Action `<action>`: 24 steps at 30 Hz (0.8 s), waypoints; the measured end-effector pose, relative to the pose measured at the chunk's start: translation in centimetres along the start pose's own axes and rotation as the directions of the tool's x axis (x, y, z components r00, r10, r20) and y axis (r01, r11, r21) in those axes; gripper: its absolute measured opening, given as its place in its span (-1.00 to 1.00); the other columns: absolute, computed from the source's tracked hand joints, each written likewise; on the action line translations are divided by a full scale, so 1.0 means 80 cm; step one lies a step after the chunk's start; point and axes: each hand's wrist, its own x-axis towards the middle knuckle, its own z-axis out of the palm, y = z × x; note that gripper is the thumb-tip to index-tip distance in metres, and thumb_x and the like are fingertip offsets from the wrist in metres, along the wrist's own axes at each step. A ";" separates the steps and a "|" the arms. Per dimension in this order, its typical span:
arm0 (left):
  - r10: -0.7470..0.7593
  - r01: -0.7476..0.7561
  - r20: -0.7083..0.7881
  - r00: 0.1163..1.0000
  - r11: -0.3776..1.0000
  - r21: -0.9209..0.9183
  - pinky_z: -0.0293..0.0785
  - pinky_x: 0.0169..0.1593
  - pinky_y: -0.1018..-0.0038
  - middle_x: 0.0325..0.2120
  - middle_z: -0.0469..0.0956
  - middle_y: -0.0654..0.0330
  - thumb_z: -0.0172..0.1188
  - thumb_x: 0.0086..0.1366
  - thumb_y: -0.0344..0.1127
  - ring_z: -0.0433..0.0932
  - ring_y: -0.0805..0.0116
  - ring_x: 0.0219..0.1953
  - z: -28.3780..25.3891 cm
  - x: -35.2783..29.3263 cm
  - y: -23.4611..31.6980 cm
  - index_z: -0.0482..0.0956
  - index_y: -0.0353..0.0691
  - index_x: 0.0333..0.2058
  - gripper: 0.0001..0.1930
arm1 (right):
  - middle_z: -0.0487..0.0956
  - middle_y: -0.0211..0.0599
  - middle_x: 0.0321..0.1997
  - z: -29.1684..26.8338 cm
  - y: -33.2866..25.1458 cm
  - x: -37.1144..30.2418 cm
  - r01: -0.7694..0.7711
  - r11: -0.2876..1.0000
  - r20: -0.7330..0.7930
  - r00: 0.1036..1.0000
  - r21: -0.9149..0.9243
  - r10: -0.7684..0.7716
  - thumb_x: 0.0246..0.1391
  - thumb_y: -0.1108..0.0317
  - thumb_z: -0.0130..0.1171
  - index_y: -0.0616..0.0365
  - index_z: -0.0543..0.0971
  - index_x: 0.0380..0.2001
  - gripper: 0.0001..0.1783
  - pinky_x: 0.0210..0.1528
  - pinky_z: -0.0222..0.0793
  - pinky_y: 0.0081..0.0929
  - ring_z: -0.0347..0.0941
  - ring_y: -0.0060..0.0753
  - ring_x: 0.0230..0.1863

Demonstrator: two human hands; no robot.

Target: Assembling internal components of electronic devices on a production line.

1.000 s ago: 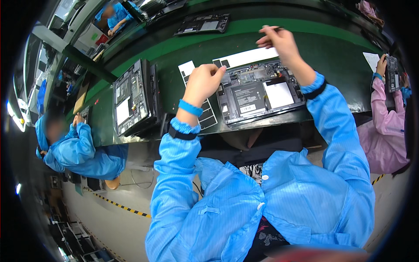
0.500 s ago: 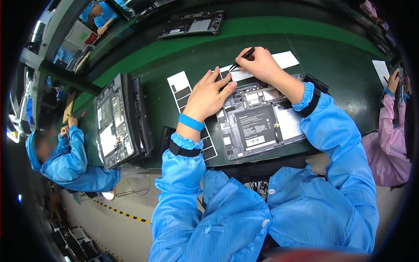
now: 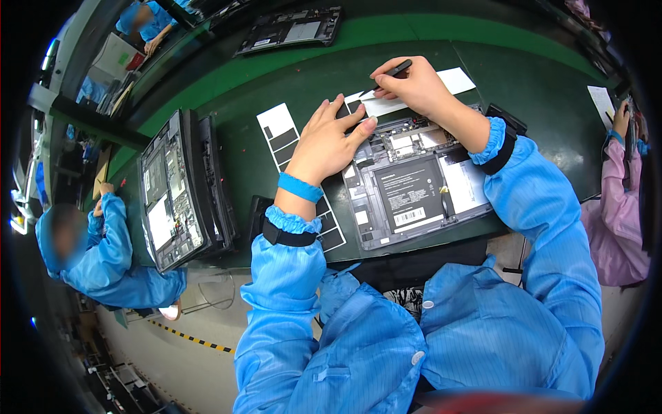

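Observation:
My right hand is closed in a pinch around black tweezers. Their tips point left over a white strip bearing small black pads. My left hand lies with fingers spread, its fingertips beside those pads and holding nothing. Under and between my wrists sits an opened laptop base, its insides facing up, with a black battery showing. The left hand and wrist partly cover a white sheet with black rectangular pads.
Stacked open laptop bases lean at the left of the green table. Another laptop base lies at the far side. Co-workers sit at left and right. A paper sheet lies near the right one.
My right hand has lifted slightly away from me, and the tweezer tips have moved off the black pad toward the strip's far edge. My left hand stays spread. The whole view has shifted a little.

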 end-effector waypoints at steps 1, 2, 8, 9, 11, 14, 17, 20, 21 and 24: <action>-0.012 0.012 0.008 1.000 1.000 0.002 0.03 0.33 0.16 0.25 0.19 -0.11 -0.14 0.30 0.29 0.06 -0.15 0.33 0.001 0.000 0.001 0.49 -0.01 0.11 -0.38 | 0.63 -0.13 -0.37 -0.001 0.000 0.000 -0.006 0.992 -0.014 1.000 0.127 0.008 0.07 0.38 0.18 0.37 0.59 -0.23 -0.74 -0.24 0.55 -0.57 0.63 -0.38 -0.30; -0.025 0.025 0.015 1.000 1.000 0.004 0.03 0.33 0.15 0.26 0.19 -0.09 -0.14 0.30 0.30 0.04 -0.16 0.33 0.000 0.001 0.001 0.49 0.00 0.11 -0.37 | 0.63 -0.13 -0.37 -0.002 -0.001 -0.001 -0.001 0.993 -0.013 1.000 0.121 0.003 0.07 0.38 0.18 0.37 0.59 -0.23 -0.74 -0.24 0.55 -0.57 0.63 -0.38 -0.30; -0.036 0.036 0.025 0.999 0.999 0.002 -0.01 0.34 0.15 0.27 0.18 -0.07 -0.13 0.28 0.32 0.03 -0.17 0.33 0.003 0.001 0.002 0.50 0.02 0.11 -0.36 | 0.65 -0.14 -0.44 -0.001 0.010 0.003 -0.052 0.999 -0.071 0.996 -0.013 0.051 0.01 0.33 0.22 0.34 0.62 -0.36 -0.76 -0.29 0.55 -0.57 0.62 -0.44 -0.38; -0.038 0.038 0.022 0.999 0.999 0.004 -0.01 0.34 0.15 0.27 0.18 -0.07 -0.13 0.28 0.32 0.03 -0.17 0.33 0.002 0.000 0.001 0.50 0.02 0.11 -0.36 | 0.65 -0.14 -0.44 0.000 0.010 0.004 -0.050 0.999 -0.069 0.996 -0.012 0.049 0.01 0.33 0.22 0.34 0.62 -0.36 -0.76 -0.29 0.55 -0.57 0.62 -0.44 -0.38; -0.029 0.029 0.021 0.999 1.000 0.012 -0.01 0.34 0.14 0.27 0.18 -0.06 -0.13 0.28 0.32 0.03 -0.17 0.33 0.002 -0.001 0.000 0.50 0.01 0.10 -0.37 | 0.65 -0.15 -0.44 0.002 0.009 0.005 -0.092 0.996 -0.055 0.994 0.011 0.093 0.01 0.30 0.21 0.34 0.62 -0.35 -0.74 -0.30 0.56 -0.56 0.63 -0.44 -0.39; -0.041 0.037 0.068 0.997 0.998 0.055 -0.02 0.34 0.14 0.30 0.10 -0.07 -0.18 0.35 0.26 -0.04 -0.15 0.36 -0.005 -0.002 0.006 0.44 0.02 0.15 -0.41 | 0.65 -0.13 -0.43 0.004 0.008 0.004 -0.098 0.994 -0.037 0.994 0.040 0.100 0.02 0.33 0.21 0.35 0.62 -0.33 -0.75 -0.30 0.57 -0.55 0.63 -0.42 -0.38; -0.036 0.031 0.077 0.996 0.998 0.060 -0.02 0.34 0.14 0.30 0.10 -0.07 -0.19 0.35 0.27 -0.04 -0.16 0.36 -0.005 0.000 0.006 0.45 0.04 0.15 -0.40 | 0.64 -0.09 -0.41 0.002 0.004 0.001 -0.089 0.992 -0.017 0.996 0.094 0.091 0.03 0.36 0.21 0.38 0.60 -0.31 -0.75 -0.29 0.59 -0.54 0.63 -0.39 -0.36; -0.038 0.037 0.036 0.999 0.999 0.014 -0.02 0.34 0.12 0.28 0.16 -0.06 -0.13 0.29 0.31 0.00 -0.18 0.34 0.001 0.001 0.001 0.50 0.05 0.11 -0.38 | 0.63 -0.05 -0.39 0.003 0.000 0.001 -0.067 0.991 -0.027 0.997 0.120 0.071 0.06 0.39 0.19 0.40 0.58 -0.30 -0.76 -0.28 0.60 -0.52 0.64 -0.34 -0.36; -0.036 0.035 0.038 0.999 0.999 0.015 -0.02 0.34 0.12 0.28 0.16 -0.06 -0.13 0.29 0.31 0.00 -0.18 0.34 0.001 0.002 0.001 0.50 0.05 0.11 -0.38 | 0.63 -0.05 -0.39 0.002 -0.002 0.001 -0.068 0.990 -0.030 0.997 0.121 0.072 0.06 0.39 0.19 0.40 0.58 -0.30 -0.76 -0.28 0.60 -0.52 0.64 -0.34 -0.36; -0.043 0.042 0.056 0.998 0.999 0.016 -0.03 0.34 0.11 0.28 0.16 -0.06 -0.15 0.29 0.32 -0.01 -0.18 0.35 0.001 0.003 0.001 0.49 0.05 0.11 -0.38 | 0.63 -0.07 -0.34 -0.004 -0.007 -0.003 -0.045 0.977 -0.047 0.997 0.208 0.056 0.11 0.37 0.19 0.39 0.57 -0.25 -0.75 -0.24 0.57 -0.55 0.63 -0.32 -0.32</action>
